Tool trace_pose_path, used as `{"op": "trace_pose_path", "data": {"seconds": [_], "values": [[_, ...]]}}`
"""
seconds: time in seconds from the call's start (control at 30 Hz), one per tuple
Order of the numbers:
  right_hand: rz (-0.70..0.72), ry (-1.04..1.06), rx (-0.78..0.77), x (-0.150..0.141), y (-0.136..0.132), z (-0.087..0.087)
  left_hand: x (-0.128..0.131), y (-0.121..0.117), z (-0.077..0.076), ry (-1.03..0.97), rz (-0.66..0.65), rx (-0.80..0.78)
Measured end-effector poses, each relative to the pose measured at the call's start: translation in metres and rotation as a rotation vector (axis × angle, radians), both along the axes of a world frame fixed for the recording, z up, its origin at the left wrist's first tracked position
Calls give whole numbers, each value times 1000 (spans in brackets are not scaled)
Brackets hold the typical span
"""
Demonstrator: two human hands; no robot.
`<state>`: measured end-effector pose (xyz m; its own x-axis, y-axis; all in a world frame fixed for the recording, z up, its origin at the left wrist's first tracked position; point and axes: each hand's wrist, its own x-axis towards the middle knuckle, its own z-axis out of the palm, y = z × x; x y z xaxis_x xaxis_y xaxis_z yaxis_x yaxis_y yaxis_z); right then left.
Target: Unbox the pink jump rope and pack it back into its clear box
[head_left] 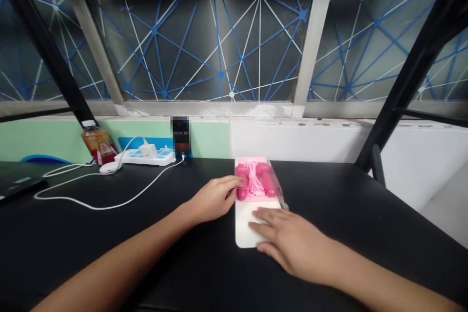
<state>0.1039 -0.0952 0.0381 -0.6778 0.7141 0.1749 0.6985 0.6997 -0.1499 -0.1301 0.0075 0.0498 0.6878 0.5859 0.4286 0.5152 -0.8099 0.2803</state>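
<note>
**Skipping rope pack point(258, 201) touched by two open hands**

The pack is laid on a black tabletop point(329, 195), its long axis pointing away from the wearer, and is made up of a white tray point(245, 229) with a clear plastic cover point(276, 183) over its far end. Two pink handles point(242, 181) and a coiled pink cord point(255, 180) are seen beneath the cover. The left hand point(214, 200) is extended toward the far end, its fingertips point(237, 181) placed at the near-left handle area, with the fingers straight and not clenched. The right hand point(294, 243) is laid over the bare white near end, its fingers point(265, 219) spread flat on the tray. No grasp is shown by either hand, though how much pressure is applied cannot be told.

Beyond the pack, a white power strip point(148, 157) with a plugged-in charger point(148, 150) is set against the wall, and a white cable point(109, 200) is trailed over the tabletop. A plastic drink bottle point(98, 144) is stood beside the strip, and a dark laptop point(18, 180) is partly seen at the left edge.
</note>
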Motion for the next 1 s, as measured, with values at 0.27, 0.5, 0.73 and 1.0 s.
{"op": "trace_pose_path", "data": {"seconds": [0.27,0.5,0.73,1.0], "values": [[17,103,18,16,3,18,-5,-1,8,-3,11,-50],[-220,244,158,35,29,6,-9,-3,22,-16,-21,-175],[-337,297,112,35,39,-2,-14,-11,22,132,-32,-175],[-270,264,52,41,39,4,-11,-5,15,69,14,-111]]}}
